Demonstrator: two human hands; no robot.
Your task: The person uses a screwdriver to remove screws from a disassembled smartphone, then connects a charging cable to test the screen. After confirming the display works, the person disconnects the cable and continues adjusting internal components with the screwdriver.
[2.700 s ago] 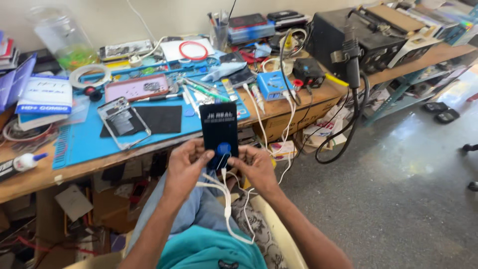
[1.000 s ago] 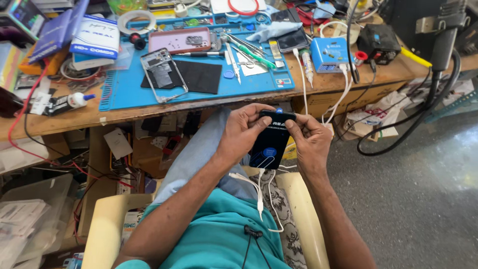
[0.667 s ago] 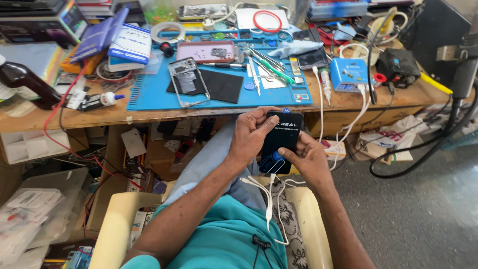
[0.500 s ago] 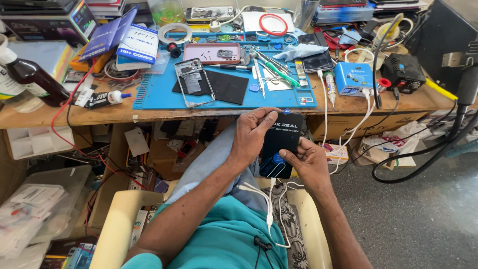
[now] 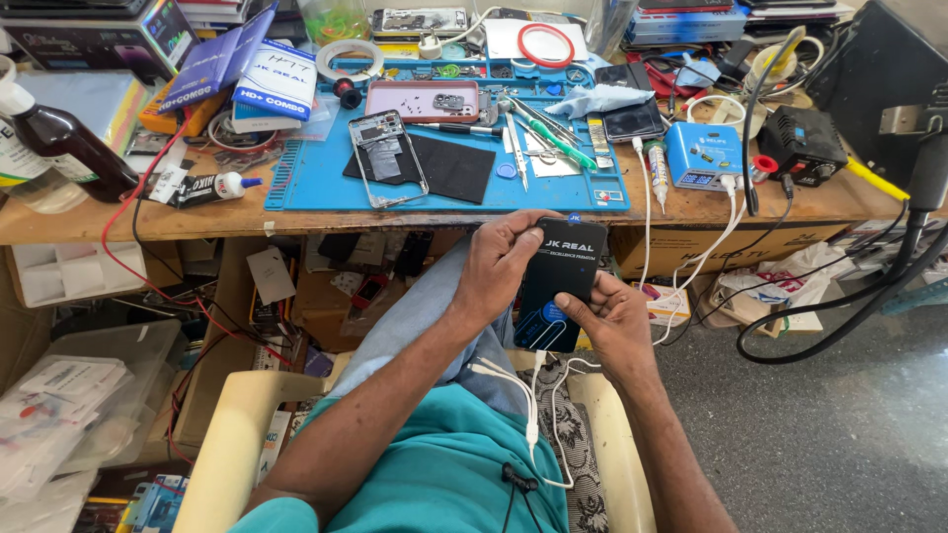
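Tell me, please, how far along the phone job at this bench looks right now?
Done: a stripped phone frame lies opened on the blue mat, tools beside it. In hand: the left hand and right hand both have a grip on a flat black box, closed as far as I can see. Left: probably opening it.

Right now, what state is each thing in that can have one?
Black flat package: closed, held in both hands.
Left hand: grip on the package's top edge.
Right hand: grip on its lower right side.
Phone frame: stripped, lying flat on the blue mat.
Brown bottle: capped, upright.
Glue tube: capped, lying down.
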